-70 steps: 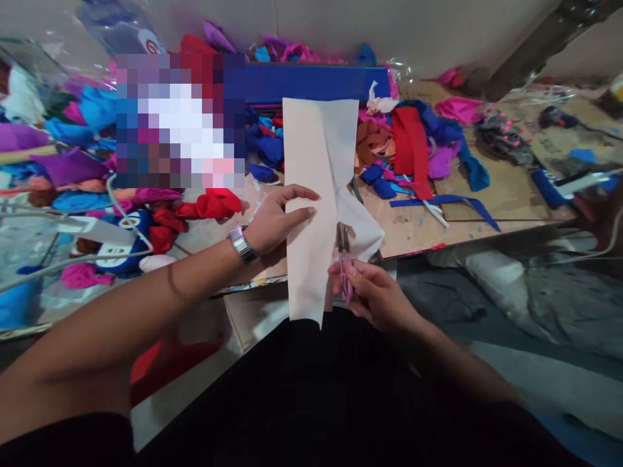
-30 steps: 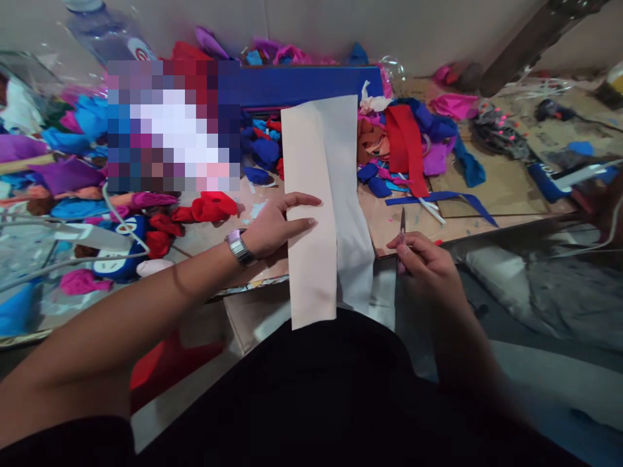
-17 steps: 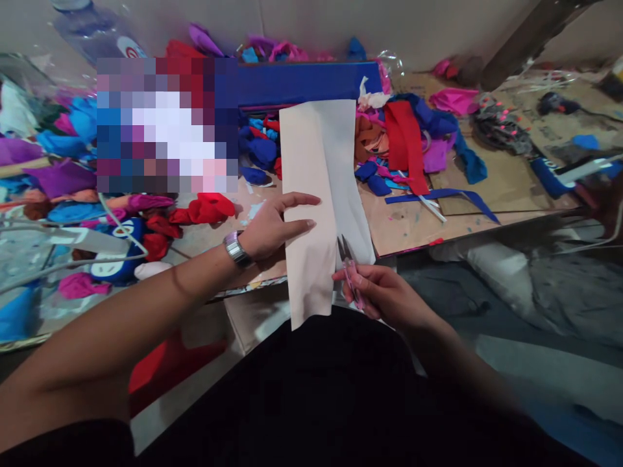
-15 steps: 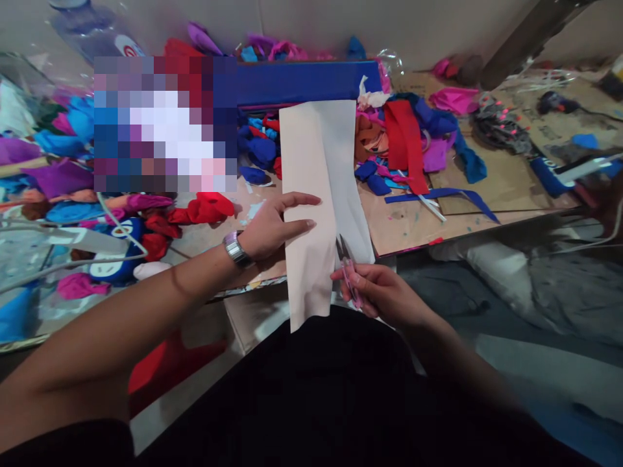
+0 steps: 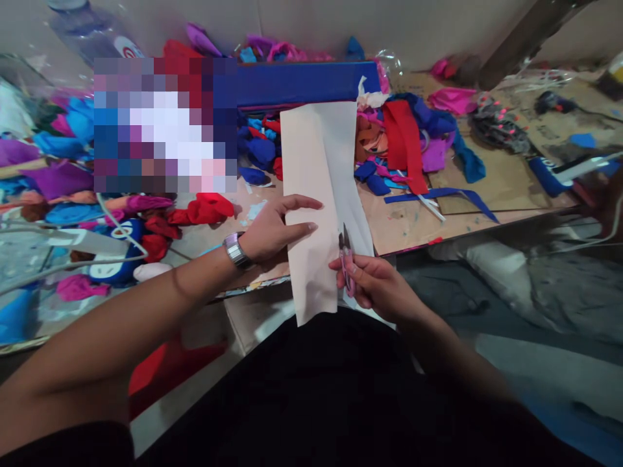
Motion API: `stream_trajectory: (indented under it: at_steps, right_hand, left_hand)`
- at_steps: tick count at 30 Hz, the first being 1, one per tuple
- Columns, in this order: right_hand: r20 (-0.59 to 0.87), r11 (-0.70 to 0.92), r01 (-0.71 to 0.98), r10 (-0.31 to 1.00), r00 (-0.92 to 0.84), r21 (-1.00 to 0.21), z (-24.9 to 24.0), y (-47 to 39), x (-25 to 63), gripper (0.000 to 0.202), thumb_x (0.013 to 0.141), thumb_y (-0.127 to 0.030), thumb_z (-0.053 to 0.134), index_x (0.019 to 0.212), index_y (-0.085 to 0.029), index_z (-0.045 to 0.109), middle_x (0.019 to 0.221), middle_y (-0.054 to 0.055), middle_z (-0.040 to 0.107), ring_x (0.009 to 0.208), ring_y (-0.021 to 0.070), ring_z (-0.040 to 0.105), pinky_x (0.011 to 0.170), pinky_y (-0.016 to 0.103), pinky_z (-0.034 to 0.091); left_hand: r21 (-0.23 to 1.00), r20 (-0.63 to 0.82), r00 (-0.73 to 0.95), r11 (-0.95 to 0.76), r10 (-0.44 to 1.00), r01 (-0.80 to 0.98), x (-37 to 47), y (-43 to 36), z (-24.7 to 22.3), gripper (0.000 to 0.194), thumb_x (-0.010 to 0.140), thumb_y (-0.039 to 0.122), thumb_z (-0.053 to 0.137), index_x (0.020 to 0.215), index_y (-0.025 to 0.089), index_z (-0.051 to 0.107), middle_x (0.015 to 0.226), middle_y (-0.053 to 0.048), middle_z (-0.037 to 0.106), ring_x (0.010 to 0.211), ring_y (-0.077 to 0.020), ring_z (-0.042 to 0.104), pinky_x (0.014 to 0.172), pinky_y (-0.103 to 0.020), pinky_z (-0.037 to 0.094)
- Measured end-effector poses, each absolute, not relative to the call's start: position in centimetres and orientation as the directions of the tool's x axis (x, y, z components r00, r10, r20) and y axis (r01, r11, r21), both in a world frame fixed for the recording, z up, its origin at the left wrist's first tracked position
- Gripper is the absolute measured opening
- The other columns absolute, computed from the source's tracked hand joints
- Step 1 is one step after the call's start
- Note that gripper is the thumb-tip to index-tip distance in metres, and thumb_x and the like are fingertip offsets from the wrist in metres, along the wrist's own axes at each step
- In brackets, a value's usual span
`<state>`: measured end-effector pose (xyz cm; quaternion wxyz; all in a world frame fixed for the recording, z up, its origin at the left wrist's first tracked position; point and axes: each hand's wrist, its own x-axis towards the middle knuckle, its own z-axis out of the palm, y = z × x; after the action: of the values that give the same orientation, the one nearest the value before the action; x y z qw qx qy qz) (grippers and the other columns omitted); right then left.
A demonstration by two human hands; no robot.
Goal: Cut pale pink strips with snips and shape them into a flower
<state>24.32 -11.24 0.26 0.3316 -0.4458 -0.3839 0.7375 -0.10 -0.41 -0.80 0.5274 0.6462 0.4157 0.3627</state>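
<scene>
A long, pale peach sheet (image 5: 311, 162) lies across the bench edge, its near end hanging over my dark clothing; whether it is paper or cloth I cannot tell. A greyish-white layer (image 5: 345, 149) shows along its right side. My left hand (image 5: 277, 230) grips the sheet's left edge, thumb and forefinger on top, the other fingers hidden beneath. In my right hand (image 5: 377, 282) are small scissors (image 5: 347, 266) with pink handles. Their dark blades point away from me, slightly apart, beside the peach sheet's right edge and over the whitish layer.
Behind the sheet lies a long blue box (image 5: 306, 81). Red strips (image 5: 406, 146) and a blue strip (image 5: 448, 193) are heaped on the right. Crumpled coloured scraps (image 5: 204, 207) and a power strip (image 5: 117, 253) with cables are at left. A plastic bottle (image 5: 92, 32) stands at the back.
The scissors have moved slightly away from me and turned more upright. The sheet's near end has shifted a little up and to the right. My left hand has barely moved.
</scene>
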Motion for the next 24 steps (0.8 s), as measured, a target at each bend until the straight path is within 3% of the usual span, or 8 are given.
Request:
stream_trajectory:
  at_steps: [9,17,24]
  right_hand:
    - [-0.397,-0.493,-0.153,0.818,-0.416,-0.856,0.55,-11.56,24.35,0.032,0.102,-0.047,0.068,0.109,-0.017,0.078,0.081,0.0,0.067,0.043,-0.0004,0.04,0.039,0.019,0.025]
    - [-0.402,-0.508,-0.192,0.819,-0.41,-0.839,0.11,-11.36,24.13,0.033,0.099,-0.049,0.072,0.105,-0.017,0.078,0.078,-0.001,0.066,0.047,0.0017,0.04,0.038,0.017,0.026]
    - [-0.415,-0.51,-0.211,0.831,-0.37,-0.834,0.15,-11.21,23.67,0.034,0.096,-0.05,0.074,0.101,-0.016,0.075,0.073,-0.002,0.064,0.045,0.0017,0.041,0.038,0.017,0.025]
  left_hand:
    - [0.984,0.042,0.377,-0.105,0.925,0.147,0.1,-0.59,-0.65,0.041,0.082,0.039,0.085,0.119,0.023,0.078,0.121,-0.007,0.077,0.098,-0.0202,0.072,0.078,-0.03,0.061]
    - [0.983,0.04,0.386,-0.106,0.922,0.151,0.05,-0.59,-0.53,0.041,0.08,0.036,0.085,0.119,0.022,0.078,0.128,-0.007,0.076,0.115,-0.0236,0.071,0.1,-0.036,0.057]
    - [0.982,0.049,0.389,-0.116,0.92,0.149,0.06,-0.6,-0.75,0.041,0.081,0.036,0.085,0.119,0.022,0.078,0.127,-0.007,0.077,0.115,-0.0226,0.071,0.099,-0.034,0.057]
